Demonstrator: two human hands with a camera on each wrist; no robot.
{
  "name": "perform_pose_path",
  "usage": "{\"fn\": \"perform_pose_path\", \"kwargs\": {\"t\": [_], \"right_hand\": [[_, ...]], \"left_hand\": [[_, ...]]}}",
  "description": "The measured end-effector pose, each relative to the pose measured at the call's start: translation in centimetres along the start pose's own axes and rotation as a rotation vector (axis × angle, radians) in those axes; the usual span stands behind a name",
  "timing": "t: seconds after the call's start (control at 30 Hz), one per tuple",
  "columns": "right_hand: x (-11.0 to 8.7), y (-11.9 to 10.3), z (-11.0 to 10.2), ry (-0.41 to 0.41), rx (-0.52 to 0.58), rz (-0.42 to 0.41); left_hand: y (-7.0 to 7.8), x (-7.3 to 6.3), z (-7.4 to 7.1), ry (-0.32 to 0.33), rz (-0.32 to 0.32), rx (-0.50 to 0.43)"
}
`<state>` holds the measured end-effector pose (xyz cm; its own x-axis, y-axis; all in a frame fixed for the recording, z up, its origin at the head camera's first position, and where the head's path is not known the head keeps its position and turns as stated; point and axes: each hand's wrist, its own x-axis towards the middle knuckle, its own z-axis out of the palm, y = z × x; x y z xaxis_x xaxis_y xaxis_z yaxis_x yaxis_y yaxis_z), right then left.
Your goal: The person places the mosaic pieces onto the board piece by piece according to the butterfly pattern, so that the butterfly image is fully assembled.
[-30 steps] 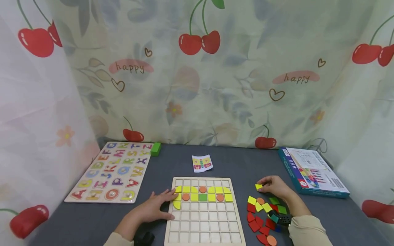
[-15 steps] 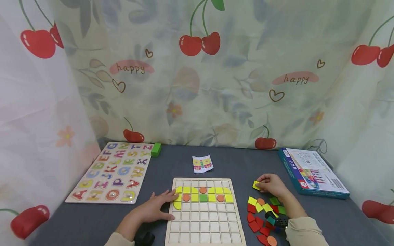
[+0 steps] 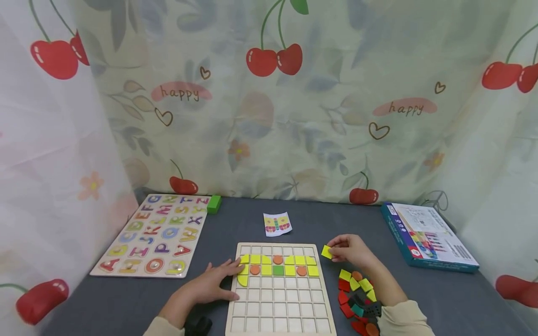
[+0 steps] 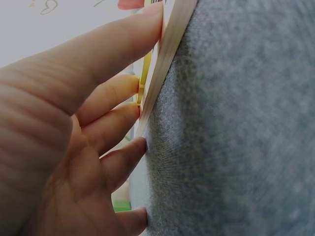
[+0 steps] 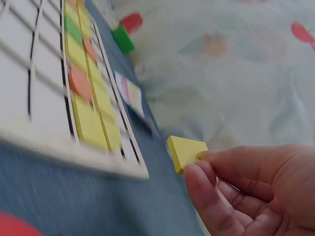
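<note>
The wooden grid board (image 3: 277, 309) lies in front of me, with rows of yellow tiles, round orange pieces and one green square (image 3: 278, 270) in its upper cells. My left hand (image 3: 210, 283) rests along the board's left side, fingers extended; in the left wrist view the thumb and fingertips (image 4: 139, 147) touch its edge. Between thumb and forefinger, my right hand (image 3: 352, 249) pinches a yellow tile (image 3: 326, 252), just off the board's upper right corner. The right wrist view shows this tile (image 5: 186, 152) held by one side, the other fingers curled underneath.
Loose red, yellow and orange pieces (image 3: 344, 284) lie under my right forearm, partly hidden. Behind the board is a small pattern card (image 3: 277, 224). An alphabet board (image 3: 151, 238) and a green block (image 3: 214, 204) stand left; a flat box (image 3: 428, 235) lies right.
My right hand has moved left with the yellow tile, from above the loose pieces to near the board's right side. The left hand has stayed in place on the board.
</note>
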<state>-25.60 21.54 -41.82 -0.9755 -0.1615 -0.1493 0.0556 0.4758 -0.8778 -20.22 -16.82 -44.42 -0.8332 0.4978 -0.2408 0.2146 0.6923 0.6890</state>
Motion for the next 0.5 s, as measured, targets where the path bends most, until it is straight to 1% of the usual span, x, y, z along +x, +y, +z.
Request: {"fn": "perform_pose_path", "kwargs": {"t": [0.13,0.27,0.4,0.5], "right_hand": [[-0.2,-0.8,1.7,-0.039,0.033,-0.004],[0.1,-1.4,3.9,-0.086,0.071,-0.009],[0.4,-1.8,6.0,-0.157,0.103,-0.024],[0.3,-2.1,7.4,-0.227,0.124,-0.059]], "left_hand": [[-0.1,0.1,0.0,-0.003,-0.006,-0.003],[-0.1,0.0,0.0,0.002,-0.006,-0.005],[-0.1,0.0,0.0,0.005,0.0,0.003],[-0.2,0.0,0.1,0.005,0.002,0.012]]}}
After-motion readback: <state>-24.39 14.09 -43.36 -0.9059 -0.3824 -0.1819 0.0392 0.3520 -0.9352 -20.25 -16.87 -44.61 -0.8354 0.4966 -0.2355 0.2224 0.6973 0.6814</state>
